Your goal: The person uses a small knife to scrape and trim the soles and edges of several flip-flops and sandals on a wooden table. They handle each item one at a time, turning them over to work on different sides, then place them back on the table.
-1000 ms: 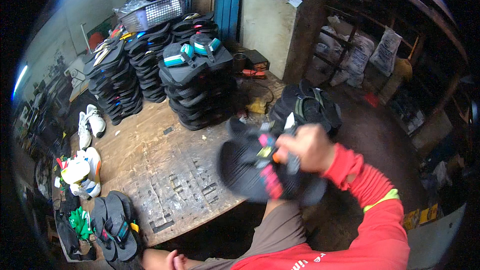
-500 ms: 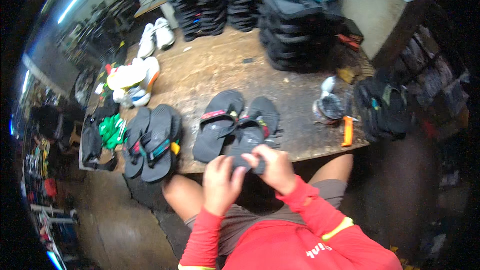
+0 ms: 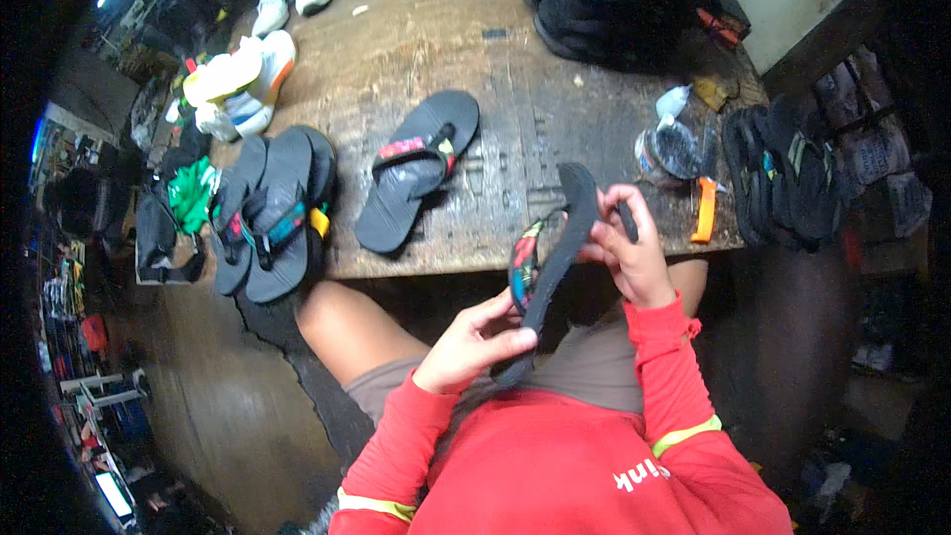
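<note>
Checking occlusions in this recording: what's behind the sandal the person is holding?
Behind the upper end of the held sandal, the wooden table shows; around its lower end, grey-brown shorts. What the sandal, left hand and right hand directly cover cannot be seen.

Open table [image 3: 525, 89] left room for a hand through the upper centre of the frame. The lone sandal [image 3: 411, 178] interrupted it left of centre, and the held sandal [image 3: 567, 250] blocked the near edge at lower centre. A black stack [image 3: 614, 5] closed the upper right; a jar [image 3: 669, 153] and orange tool [image 3: 705, 210] obstructed the right.
</note>
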The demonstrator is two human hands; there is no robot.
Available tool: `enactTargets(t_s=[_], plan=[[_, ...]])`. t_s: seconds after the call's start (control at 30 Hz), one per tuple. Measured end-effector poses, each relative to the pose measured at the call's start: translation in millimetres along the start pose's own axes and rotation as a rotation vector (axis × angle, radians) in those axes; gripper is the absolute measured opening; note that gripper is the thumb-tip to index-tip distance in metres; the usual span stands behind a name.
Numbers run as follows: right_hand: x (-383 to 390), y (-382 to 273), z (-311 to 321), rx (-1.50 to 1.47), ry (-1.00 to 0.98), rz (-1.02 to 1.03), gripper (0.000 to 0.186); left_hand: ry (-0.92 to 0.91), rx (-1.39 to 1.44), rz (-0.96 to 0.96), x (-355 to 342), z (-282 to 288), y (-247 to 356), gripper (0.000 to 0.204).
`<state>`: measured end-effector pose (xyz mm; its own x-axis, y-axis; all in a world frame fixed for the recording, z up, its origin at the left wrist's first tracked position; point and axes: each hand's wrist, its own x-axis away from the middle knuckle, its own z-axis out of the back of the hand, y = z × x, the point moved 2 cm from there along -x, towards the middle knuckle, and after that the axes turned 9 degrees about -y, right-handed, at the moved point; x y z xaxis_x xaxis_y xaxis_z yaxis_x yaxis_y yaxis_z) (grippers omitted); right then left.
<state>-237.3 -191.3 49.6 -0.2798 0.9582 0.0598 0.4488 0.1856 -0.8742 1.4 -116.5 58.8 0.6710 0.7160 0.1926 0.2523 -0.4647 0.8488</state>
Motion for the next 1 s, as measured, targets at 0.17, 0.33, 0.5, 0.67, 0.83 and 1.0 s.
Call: enactTargets(t_s=[0.17, 0.33, 0.5, 0.67, 0.83, 1.0], plan=[[-15.4, -6.7, -23.5, 0.067, -0.063, 0.064, 0.035, 0.184, 0.147, -0.009, 6.4, -0.3, -10.1, 0.051], [-20.3, -15.8, -35.5, 0.07, -0.031, 0.065, 0.039, 0.218, 0.028, -0.061, 12.2, 0.6, -3.3, 0.046], [-18.6, -15.4, -37.9, 0.097, -0.009, 0.075, 0.039, 0.203, -0.03, -0.039, 16.0, 1.8, 3.2, 0.047], [-16.4, -14.7, -37.7, 0.118, -0.004, 0.079, 0.039, 0.2, 0.005, -0.039, 16.8, -1.5, 5.0, 0.052], [-12.2, -19.6, -41.2, 0.119, -0.032, 0.122, 0.042, 0.178, -0.045, -0.059, 15.9, -0.2, -2.0, 0.057], [-2.9, -24.8, -47.1, 0.193, -0.164, 0.124, 0.049, 0.157, 0.121, -0.146, 12.1, 7.6, -23.2, 0.087]])
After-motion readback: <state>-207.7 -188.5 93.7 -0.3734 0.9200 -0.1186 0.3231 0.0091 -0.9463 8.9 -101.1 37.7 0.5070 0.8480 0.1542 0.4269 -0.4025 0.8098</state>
